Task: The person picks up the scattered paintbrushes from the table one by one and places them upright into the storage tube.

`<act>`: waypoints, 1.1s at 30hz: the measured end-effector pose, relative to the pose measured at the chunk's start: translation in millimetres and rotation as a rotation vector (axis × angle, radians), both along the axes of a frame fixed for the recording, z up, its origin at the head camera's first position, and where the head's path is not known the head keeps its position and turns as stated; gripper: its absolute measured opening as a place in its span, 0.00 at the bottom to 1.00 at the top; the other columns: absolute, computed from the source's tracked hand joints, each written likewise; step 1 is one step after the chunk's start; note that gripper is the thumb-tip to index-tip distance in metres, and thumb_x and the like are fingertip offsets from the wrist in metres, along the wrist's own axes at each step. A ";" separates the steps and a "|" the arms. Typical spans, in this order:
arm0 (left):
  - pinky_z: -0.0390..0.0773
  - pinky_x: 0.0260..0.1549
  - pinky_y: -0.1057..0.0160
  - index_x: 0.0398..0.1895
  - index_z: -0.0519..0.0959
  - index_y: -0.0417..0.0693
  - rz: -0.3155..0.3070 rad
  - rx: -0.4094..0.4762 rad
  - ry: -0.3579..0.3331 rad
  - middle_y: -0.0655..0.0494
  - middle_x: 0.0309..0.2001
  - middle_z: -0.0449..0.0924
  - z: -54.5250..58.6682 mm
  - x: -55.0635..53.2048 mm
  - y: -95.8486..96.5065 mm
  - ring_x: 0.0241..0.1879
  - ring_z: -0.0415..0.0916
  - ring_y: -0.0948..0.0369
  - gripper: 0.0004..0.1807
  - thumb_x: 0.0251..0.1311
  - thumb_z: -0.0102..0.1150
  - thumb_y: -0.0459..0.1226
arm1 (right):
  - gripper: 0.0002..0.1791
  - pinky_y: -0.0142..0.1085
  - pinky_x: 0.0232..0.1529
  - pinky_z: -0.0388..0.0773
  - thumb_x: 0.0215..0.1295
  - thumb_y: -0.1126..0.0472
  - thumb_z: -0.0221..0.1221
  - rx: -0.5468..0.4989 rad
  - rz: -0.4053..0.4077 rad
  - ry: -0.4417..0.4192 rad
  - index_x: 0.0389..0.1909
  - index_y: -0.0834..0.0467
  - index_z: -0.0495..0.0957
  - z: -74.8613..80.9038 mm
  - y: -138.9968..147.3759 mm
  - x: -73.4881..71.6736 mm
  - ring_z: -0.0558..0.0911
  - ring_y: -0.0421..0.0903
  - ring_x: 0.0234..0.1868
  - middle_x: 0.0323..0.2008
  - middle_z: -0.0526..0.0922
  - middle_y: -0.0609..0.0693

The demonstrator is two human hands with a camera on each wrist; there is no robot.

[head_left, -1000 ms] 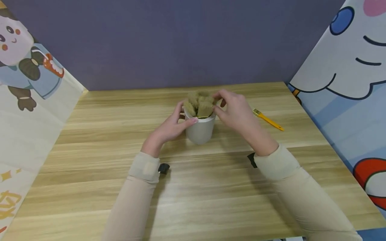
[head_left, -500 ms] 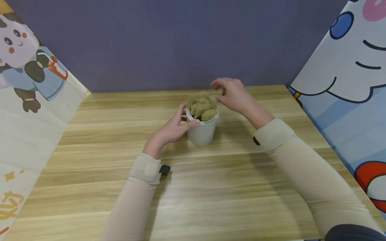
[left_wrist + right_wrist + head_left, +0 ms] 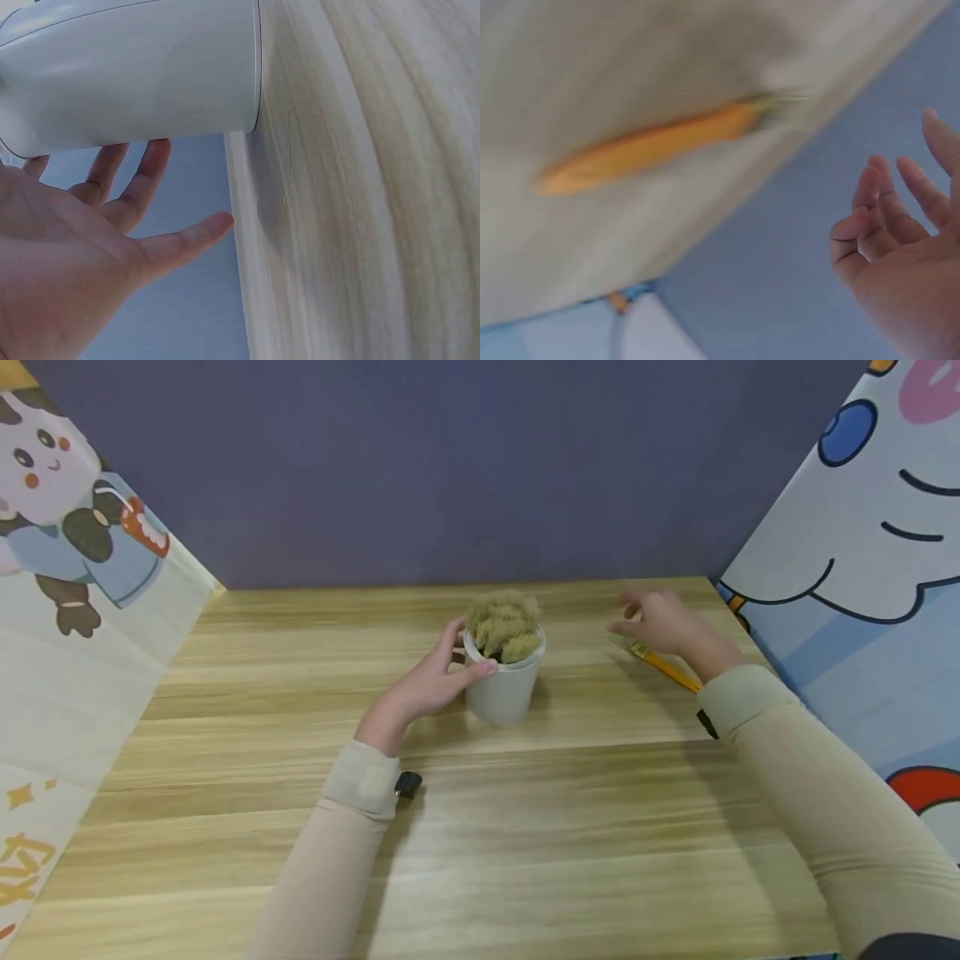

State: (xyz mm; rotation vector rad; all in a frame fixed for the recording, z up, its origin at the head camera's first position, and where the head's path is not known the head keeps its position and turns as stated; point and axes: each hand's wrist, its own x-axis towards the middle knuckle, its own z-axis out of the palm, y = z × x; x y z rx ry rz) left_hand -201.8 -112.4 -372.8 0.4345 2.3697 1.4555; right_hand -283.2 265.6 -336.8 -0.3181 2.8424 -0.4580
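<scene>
A white pot point(image 3: 501, 695) stands upright on the wooden table, filled with a fuzzy tan-green tuft point(image 3: 504, 620) like moss or an artificial plant. My left hand point(image 3: 423, 683) holds the pot from its left, thumb at the rim and fingers around the side. In the left wrist view, fingertips touch the pot wall point(image 3: 135, 75) while the little finger stands apart; the thumb is out of sight. My right hand point(image 3: 663, 622) hovers over the bristle end of a yellow-handled brush point(image 3: 671, 672), fingers loosely bent and holding nothing. The right wrist view shows the brush point(image 3: 652, 150) blurred.
A purple-grey wall panel point(image 3: 450, 477) rises behind the table point(image 3: 525, 843). Cartoon-printed panels flank it, one at the left point(image 3: 45, 693) and another at the right point(image 3: 847, 610).
My right hand has left the tuft and moved right to above the brush. The tuft now sits more bunched together in the pot. My left hand has stayed on the pot.
</scene>
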 end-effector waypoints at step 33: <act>0.73 0.72 0.37 0.88 0.36 0.66 0.004 0.001 -0.047 0.45 0.84 0.51 0.2 -0.1 -1.5 0.79 0.60 0.46 0.54 0.73 0.60 0.61 | 0.36 0.62 0.55 0.76 0.84 0.43 0.50 -0.080 -0.099 0.097 0.73 0.71 0.69 1.1 1.7 0.3 0.78 0.69 0.57 0.61 0.78 0.74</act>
